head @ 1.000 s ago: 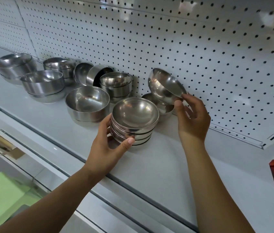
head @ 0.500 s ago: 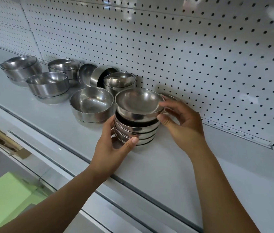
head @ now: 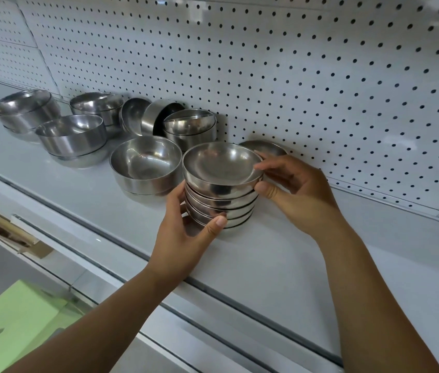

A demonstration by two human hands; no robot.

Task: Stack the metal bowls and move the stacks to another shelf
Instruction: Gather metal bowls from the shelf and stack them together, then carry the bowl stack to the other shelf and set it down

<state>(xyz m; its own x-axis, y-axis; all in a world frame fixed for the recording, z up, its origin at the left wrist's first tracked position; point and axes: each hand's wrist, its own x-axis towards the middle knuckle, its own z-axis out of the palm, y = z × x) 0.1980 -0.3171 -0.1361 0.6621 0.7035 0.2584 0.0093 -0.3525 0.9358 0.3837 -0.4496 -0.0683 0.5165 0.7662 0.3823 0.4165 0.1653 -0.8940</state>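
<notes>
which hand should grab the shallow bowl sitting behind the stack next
Probably the right hand: it is beside the shallow bowl, while the left hand grips the stack on the far side.

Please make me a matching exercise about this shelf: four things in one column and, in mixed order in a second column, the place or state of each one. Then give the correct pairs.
Column one
1. top bowl
2. single shallow bowl
3. bowl with dark inside
4. left hand

Column two
A. lies on its side near the pegboard
B. grips the lower bowls of the stack
C. pinched at its rim by the right hand
D. stands on the shelf, behind the right hand's fingers

Pairs: 1-C, 2-D, 3-A, 4-B
</notes>
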